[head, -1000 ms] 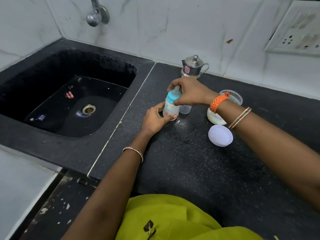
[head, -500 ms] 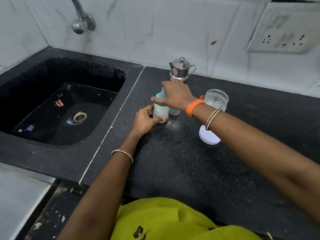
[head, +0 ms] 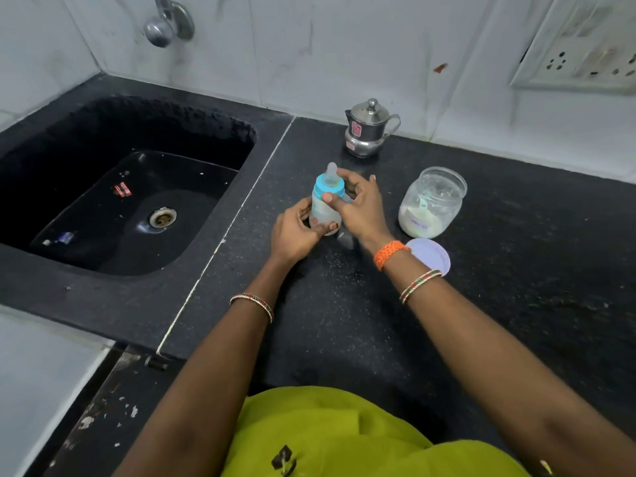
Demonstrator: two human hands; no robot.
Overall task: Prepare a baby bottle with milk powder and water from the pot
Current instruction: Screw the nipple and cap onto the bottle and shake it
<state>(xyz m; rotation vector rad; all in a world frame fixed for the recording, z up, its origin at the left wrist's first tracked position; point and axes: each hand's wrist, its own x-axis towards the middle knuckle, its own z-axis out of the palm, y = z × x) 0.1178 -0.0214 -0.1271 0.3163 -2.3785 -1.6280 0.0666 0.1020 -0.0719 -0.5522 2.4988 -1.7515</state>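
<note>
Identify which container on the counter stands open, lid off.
The glass powder jar, right of the hands; its white lid lies beside it. The steel pot is lidded, the baby bottle capped.

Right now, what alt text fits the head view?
Both hands hold a baby bottle upright on a black counter: left hand grips its base, right hand its blue collar. An open powder jar and steel pot stand nearby.

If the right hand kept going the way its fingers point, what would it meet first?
Probably the steel pot: the right hand, on the baby bottle, points up-left toward the back wall, and bare counter lies between. Depth is uncertain.
</note>
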